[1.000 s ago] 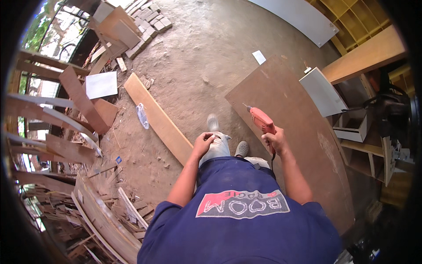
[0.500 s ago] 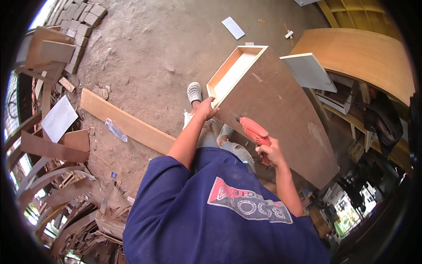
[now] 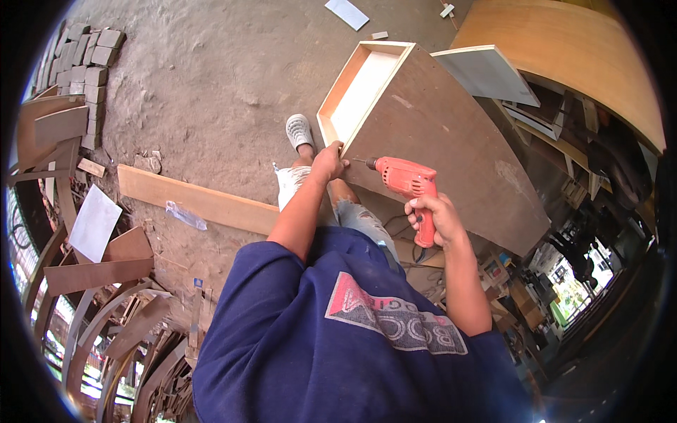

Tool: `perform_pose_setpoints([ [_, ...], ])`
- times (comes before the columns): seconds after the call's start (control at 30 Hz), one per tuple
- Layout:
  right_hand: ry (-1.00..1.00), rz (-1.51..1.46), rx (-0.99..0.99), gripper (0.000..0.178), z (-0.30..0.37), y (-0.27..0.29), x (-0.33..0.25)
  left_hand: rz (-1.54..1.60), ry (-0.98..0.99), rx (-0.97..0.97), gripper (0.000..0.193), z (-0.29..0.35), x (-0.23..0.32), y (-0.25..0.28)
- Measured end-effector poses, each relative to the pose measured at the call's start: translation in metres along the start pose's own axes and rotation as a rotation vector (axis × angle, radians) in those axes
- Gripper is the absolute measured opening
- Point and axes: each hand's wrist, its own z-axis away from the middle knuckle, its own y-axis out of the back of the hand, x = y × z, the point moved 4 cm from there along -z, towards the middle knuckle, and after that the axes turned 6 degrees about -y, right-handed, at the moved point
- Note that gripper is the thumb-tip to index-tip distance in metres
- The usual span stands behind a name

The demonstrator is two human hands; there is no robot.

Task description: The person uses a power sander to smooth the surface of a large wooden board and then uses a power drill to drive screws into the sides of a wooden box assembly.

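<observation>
My right hand (image 3: 438,217) is wrapped around the handle of a red power drill (image 3: 405,176). The drill lies nearly level, its thin bit pointing left toward my left hand (image 3: 329,163), with the tip close to the fingers. Whether the bit touches wood I cannot tell. My left hand grips the near corner of a long wooden box (image 3: 444,141), thumb and fingers closed at its edge. The box has a brown panel side facing me and a shallow, pale-lined recess at its far left end. What the left fingertips press on is partly hidden.
A long wooden board (image 3: 190,199) lies on the dirt floor at left, a plastic wrapper (image 3: 186,216) on it. Scrap panels (image 3: 99,275) and stacked paving blocks (image 3: 88,74) line the left side. A grey panel (image 3: 486,74) and large curved wooden piece (image 3: 564,60) stand at right.
The drill has swung from a slanted pose to nearly level, and its bit has come closer to my left hand. My left hand stays at the box corner. The whole view has shifted slightly.
</observation>
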Motion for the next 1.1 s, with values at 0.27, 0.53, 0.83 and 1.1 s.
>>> perform_pose_setpoints([
  [0.27, 0.028, 0.074, -0.067, 0.017, -0.028, 0.028, 0.008, -0.043, 0.041, 0.061, 0.061, 0.006, -0.002, -0.012],
  [0.53, 0.062, 0.154, -0.151, 0.02, -0.045, 0.044, 0.008, -0.013, 0.041, 0.137, 0.061, 0.013, -0.009, -0.014],
  [0.83, 0.131, 0.462, -0.057, 0.027, -0.039, 0.03, -0.023, -0.05, 0.081, 0.166, 0.062, 0.021, -0.001, -0.008],
  [1.1, 0.193, 0.689, 0.006, 0.035, -0.04, 0.023, -0.042, -0.058, 0.057, 0.206, 0.058, 0.03, 0.007, -0.01],
])
